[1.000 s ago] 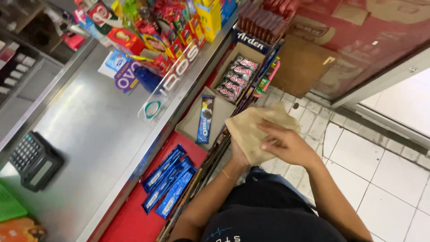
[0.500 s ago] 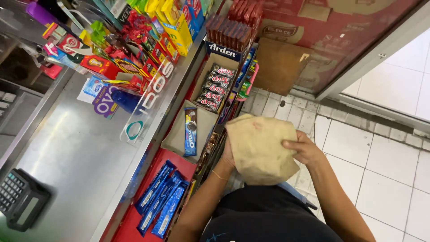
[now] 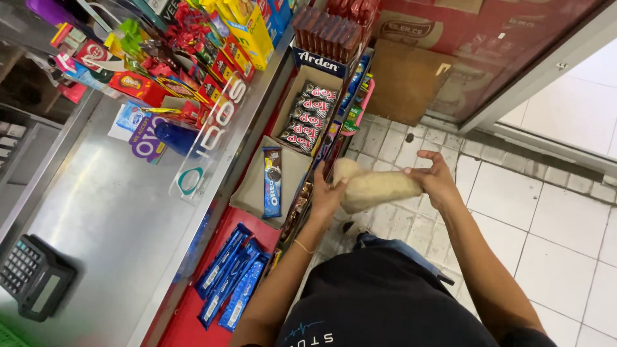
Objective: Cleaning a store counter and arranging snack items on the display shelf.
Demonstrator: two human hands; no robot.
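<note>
Gripping a tan cloth (image 3: 376,188) at each end: left hand (image 3: 326,195) and right hand (image 3: 435,178) closed on it, fingertips partly hidden. Held over the tiled floor (image 3: 546,225) beside the snack shelf (image 3: 270,186). Earlier spread flat; now bunched narrow.

Crumpled tan cloth (image 3: 376,188), bunched lengthwise, held above tiles.

A: Steel counter (image 3: 109,218) noted, carrying a black calculator (image 3: 33,277) and a clear sign stand (image 3: 205,141).

B: Confirmed. On the red shelf (image 3: 193,308) below, blue packets (image 3: 231,283) are laid flat; cardboard trays (image 3: 289,173) are seated beside them.
</note>
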